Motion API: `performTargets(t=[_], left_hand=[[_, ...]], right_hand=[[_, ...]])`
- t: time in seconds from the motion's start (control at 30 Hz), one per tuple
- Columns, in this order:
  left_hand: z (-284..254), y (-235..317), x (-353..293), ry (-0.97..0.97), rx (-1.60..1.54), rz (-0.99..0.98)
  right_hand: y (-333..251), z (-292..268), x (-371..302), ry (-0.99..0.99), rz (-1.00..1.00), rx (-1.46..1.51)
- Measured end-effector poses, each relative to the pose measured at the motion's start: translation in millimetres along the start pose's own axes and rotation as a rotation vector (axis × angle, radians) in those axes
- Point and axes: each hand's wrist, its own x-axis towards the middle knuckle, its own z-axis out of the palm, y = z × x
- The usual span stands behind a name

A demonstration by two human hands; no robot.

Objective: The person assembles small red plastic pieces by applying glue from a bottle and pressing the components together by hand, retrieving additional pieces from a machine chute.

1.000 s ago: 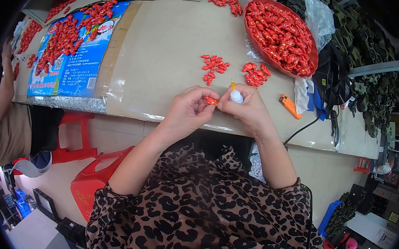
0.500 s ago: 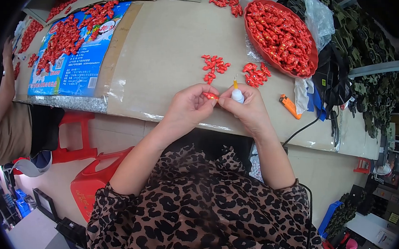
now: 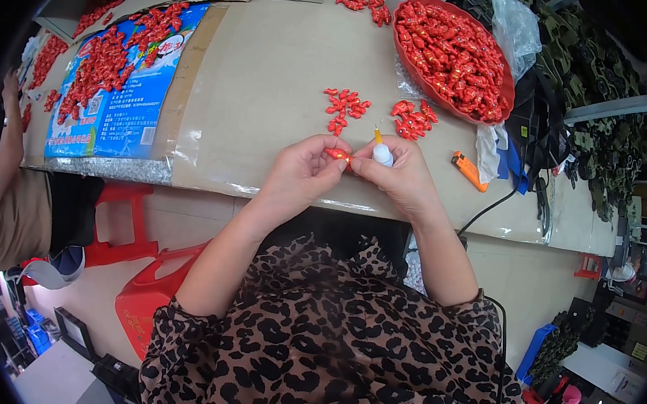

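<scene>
Between the thumb and fingers of my left hand [image 3: 302, 175] is a small shiny red figure [image 3: 338, 154] with gold marks. My right hand [image 3: 405, 176] holds a small white squeeze bottle [image 3: 383, 155] with a yellow nozzle and thin tip pointing away from me. My right thumb and fingertip also meet the near end of the red figure, so both hands touch it. Just beyond my fingers lie two small groups of red figures, one loose group [image 3: 346, 107] at the left and a tighter group [image 3: 414, 120] at the right.
A red bowl [image 3: 511, 96] heaped with similar figures stands at the right, near an orange cutter [image 3: 469, 171] and crumpled white tissue [image 3: 487, 151]. More figures cover a blue printed sheet [image 3: 124, 130] at the far left. Another person's arm [image 3: 2, 155] reaches in there. Red stools [image 3: 142, 296] stand below.
Both hands stay almost in place at the table's near edge. The red figure has turned slightly and shows more between the fingertips. The bottle is still in my right hand.
</scene>
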Motion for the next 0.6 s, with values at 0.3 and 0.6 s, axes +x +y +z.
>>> performTargets(t=[0.3,0.6], left_hand=[[-0.4,-0.6,0.1,-0.003,0.001,-0.013],[0.1,-1.6,-0.2,-0.001,0.052,-0.017]], right_hand=[[-1.0,-1.8,0.6,-0.022,0.029,-0.008],[-0.4,1.4,0.9,0.002,0.024,-0.005]])
